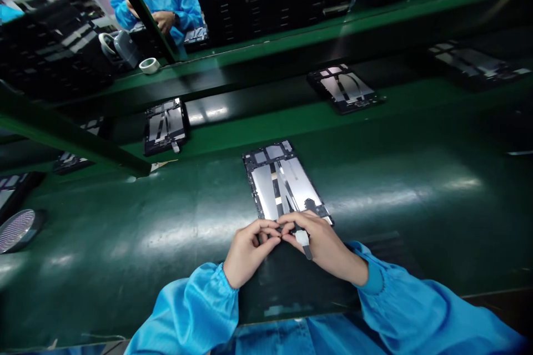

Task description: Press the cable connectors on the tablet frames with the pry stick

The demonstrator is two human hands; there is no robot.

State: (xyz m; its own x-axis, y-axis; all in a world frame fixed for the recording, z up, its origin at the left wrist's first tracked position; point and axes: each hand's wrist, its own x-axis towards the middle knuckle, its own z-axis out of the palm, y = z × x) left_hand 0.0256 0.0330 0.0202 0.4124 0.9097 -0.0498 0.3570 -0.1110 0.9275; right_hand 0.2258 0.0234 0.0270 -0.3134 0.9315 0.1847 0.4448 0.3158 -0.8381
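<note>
An opened tablet (pixel 262 183) lies on the green bench directly before me, its silver inner plate and dark flex cables facing up. At its near edge my left hand (pixel 249 249) is closed, thumb and forefinger pinched together. My right hand (pixel 327 241) meets it there, also pinched, with the fingertips of both hands almost touching. Whatever is between the fingertips is too small to make out. A dark strip with a pale silver pad (pixel 302 238) sticks out by my right fingers; whether it is held or attached to the tablet cannot be told.
More opened tablets (pixel 347 89) lie along the sunken lane behind the bench. A green post (pixel 104 147) slants in at left, near a round metal-rimmed object (pixel 19 230). A tape roll (pixel 149 65) sits on the far ledge. Across, a person in blue works beside stacked dark trays (pixel 266 0).
</note>
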